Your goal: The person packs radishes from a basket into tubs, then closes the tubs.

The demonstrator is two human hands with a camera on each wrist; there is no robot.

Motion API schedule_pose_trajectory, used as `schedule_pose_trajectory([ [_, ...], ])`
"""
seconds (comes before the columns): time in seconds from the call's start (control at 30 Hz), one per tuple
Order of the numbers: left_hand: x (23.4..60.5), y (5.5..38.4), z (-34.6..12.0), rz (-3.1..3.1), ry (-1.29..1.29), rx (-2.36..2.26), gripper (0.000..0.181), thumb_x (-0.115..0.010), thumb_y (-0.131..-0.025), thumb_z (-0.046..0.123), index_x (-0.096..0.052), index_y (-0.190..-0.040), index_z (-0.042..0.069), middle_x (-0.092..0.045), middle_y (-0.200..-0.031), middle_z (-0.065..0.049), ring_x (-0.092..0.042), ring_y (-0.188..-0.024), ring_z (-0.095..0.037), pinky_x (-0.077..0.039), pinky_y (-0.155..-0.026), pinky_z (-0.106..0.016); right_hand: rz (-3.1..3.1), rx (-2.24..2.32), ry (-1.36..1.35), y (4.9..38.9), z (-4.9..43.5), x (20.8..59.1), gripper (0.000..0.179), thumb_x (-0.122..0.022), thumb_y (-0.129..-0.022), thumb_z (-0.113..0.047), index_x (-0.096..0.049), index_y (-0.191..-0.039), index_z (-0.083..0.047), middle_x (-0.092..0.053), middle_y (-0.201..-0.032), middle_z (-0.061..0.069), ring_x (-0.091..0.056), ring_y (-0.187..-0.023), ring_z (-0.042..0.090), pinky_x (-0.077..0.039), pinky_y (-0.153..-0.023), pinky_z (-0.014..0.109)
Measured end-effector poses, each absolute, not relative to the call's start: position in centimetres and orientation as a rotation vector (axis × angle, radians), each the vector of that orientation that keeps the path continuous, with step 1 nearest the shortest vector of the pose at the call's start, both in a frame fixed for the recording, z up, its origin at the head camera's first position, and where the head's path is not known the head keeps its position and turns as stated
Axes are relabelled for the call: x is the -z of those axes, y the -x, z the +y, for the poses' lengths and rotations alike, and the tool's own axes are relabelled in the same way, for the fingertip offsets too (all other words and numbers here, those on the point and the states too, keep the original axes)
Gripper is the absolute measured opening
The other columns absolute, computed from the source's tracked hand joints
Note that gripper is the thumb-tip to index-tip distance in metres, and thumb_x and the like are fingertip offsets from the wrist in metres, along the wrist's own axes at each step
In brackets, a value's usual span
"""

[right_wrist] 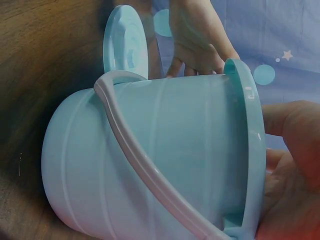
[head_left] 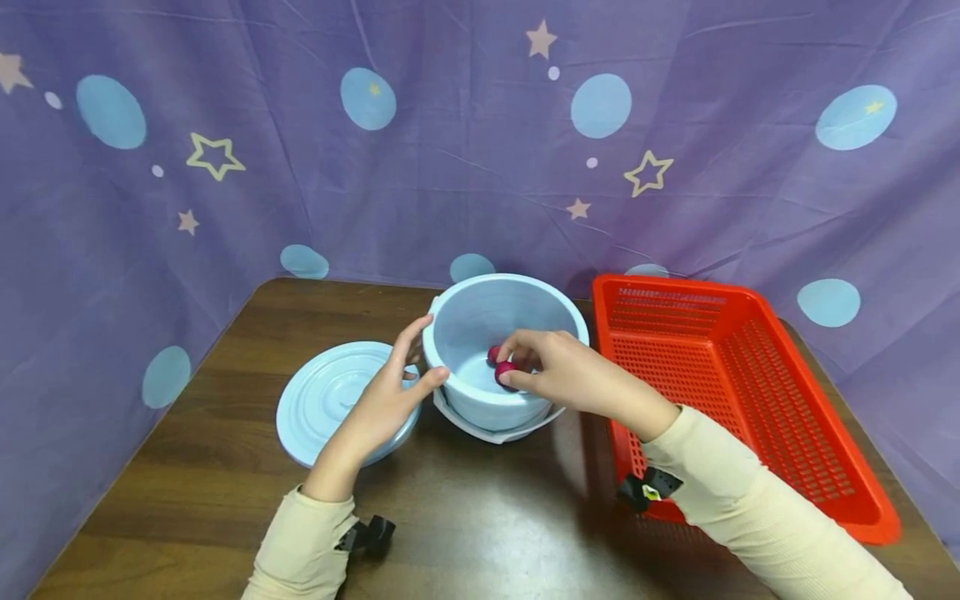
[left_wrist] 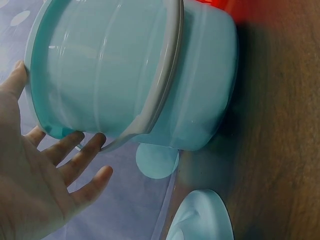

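Note:
A light blue bucket (head_left: 506,304) stands upright on the table with its mouth up. My left hand (head_left: 386,404) rests against its left side, fingers spread and fairly straight, with the thumb at the rim; the left wrist view shows the fingertips along the outer wall. Reaching in over the right rim, my right hand (head_left: 562,371) pinches a dark red round thing (head_left: 506,377) between thumb and fingers. Another dark red round thing (head_left: 492,355) shows inside, just beyond those fingers. In the right wrist view the bucket's wall (right_wrist: 150,115) hides the fingertips and what they hold.
A round light blue lid (head_left: 318,404) lies on the wooden table (head_left: 202,417), left of the bucket and partly behind my left hand. The bucket's grey handle (head_left: 495,436) hangs down in front. To the right sits a red perforated basket (head_left: 840,425). A purple curtain (head_left: 465,167) hangs behind.

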State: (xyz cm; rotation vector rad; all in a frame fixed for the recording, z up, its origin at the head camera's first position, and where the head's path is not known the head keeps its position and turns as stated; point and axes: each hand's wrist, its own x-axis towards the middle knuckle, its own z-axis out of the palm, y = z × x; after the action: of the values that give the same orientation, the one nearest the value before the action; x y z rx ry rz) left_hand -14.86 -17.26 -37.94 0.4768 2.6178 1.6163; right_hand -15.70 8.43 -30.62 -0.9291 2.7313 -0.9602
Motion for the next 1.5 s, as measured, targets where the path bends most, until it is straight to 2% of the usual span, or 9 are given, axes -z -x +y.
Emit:
schedule_pose_trajectory([
  [0.2,38.0,14.7,-17.4,2.641,-0.469,-1.632,0.069,-0.06,-0.099,0.042,-0.021,-0.155,0.038,-0.039,-0.151,-0.008,-0.039,-0.135,-0.024,-0.034,-0.105,-0.051,2.704,1.032,0.964,15.7,8.6,30.6,0.019,-0.076,-0.089,-0.018,-0.067,-0.105,-0.011,-0.068,-0.089,-0.004,-0.062,-0.084,0.011,-0.052,-0.082,0.039],
  [0.43,38.1,14.4,-18.0,2.668,-0.488,-1.609,0.07,-0.06,-0.099,0.04,-0.02,-0.157,0.035,-0.039,-0.152,-0.01,-0.041,-0.134,-0.026,-0.034,-0.105,-0.05,2.758,1.146,0.92,14.5,8.9,30.1,0.025,-0.075,-0.09,-0.018,-0.068,-0.113,-0.012,-0.068,-0.098,-0.003,-0.063,-0.092,0.011,-0.051,-0.087,0.034],
  [0.63,37.8,14.2,-18.7,2.659,-0.589,-1.631,0.07,-0.059,-0.101,0.032,-0.019,-0.158,0.025,-0.039,-0.153,-0.008,-0.042,-0.135,-0.026,-0.034,-0.103,-0.051,2.76,1.328,0.957,12.6,8.3,29.8,0.025,-0.073,-0.092,-0.014,-0.067,-0.116,-0.013,-0.069,-0.103,-0.003,-0.062,-0.09,0.007,-0.051,-0.085,0.033],
  [0.87,37.2,13.8,-20.8,2.736,-0.605,-1.585,0.058,-0.06,-0.101,0.024,-0.034,-0.153,0.019,-0.044,-0.149,-0.007,-0.045,-0.133,-0.027,-0.035,-0.102,-0.051,2.662,1.598,1.038,10.7,6.7,30.4,0.023,-0.071,-0.092,-0.012,-0.067,-0.115,-0.011,-0.07,-0.105,-0.002,-0.062,-0.09,0.01,-0.052,-0.081,0.037],
  [1.1,36.7,13.4,-24.0,2.827,-0.575,-1.516,0.051,-0.06,-0.101,0.023,-0.044,-0.149,0.015,-0.048,-0.146,-0.006,-0.045,-0.13,-0.026,-0.036,-0.099,-0.043,2.628,1.768,1.123,9.2,4.7,31.8,0.025,-0.072,-0.09,-0.006,-0.067,-0.115,-0.007,-0.069,-0.107,0.004,-0.064,-0.098,0.013,-0.051,-0.086,0.033],
  [1.2,36.6,13.2,-25.9,2.865,-0.516,-1.461,0.051,-0.059,-0.101,0.025,-0.043,-0.149,0.015,-0.049,-0.145,-0.009,-0.044,-0.129,-0.028,-0.035,-0.097,-0.038,2.597,1.826,1.175,8.7,3.7,32.6,0.024,-0.071,-0.091,-0.006,-0.067,-0.115,-0.006,-0.069,-0.106,0.004,-0.064,-0.097,0.013,-0.052,-0.085,0.031],
  [1.3,36.6,13.1,-27.8,2.856,-0.437,-1.426,0.053,-0.058,-0.102,0.027,-0.041,-0.15,0.013,-0.046,-0.147,-0.014,-0.041,-0.132,-0.033,-0.033,-0.097,-0.04,2.552,1.879,1.157,8.2,2.7,33.3,0.023,-0.07,-0.092,-0.008,-0.067,-0.115,-0.007,-0.069,-0.105,0.0,-0.064,-0.097,0.012,-0.052,-0.085,0.03],
  [1.4,36.9,13.2,-29.4,2.833,-0.354,-1.395,0.058,-0.056,-0.103,0.031,-0.036,-0.153,0.009,-0.041,-0.15,-0.02,-0.038,-0.134,-0.04,-0.035,-0.098,-0.042,2.521,1.922,1.102,7.9,1.6,34.1,0.024,-0.071,-0.091,-0.009,-0.067,-0.115,-0.009,-0.069,-0.105,-0.002,-0.064,-0.097,0.012,-0.051,-0.086,0.03],
  [1.5,37.4,13.4,-30.6,2.795,-0.269,-1.391,0.063,-0.055,-0.103,0.035,-0.03,-0.155,0.007,-0.037,-0.152,-0.023,-0.036,-0.135,-0.044,-0.035,-0.101,-0.05,2.502,1.937,1.02,7.7,0.4,35.1,0.027,-0.072,-0.09,-0.01,-0.067,-0.116,-0.012,-0.068,-0.106,-0.003,-0.063,-0.097,0.011,-0.05,-0.087,0.028],
])
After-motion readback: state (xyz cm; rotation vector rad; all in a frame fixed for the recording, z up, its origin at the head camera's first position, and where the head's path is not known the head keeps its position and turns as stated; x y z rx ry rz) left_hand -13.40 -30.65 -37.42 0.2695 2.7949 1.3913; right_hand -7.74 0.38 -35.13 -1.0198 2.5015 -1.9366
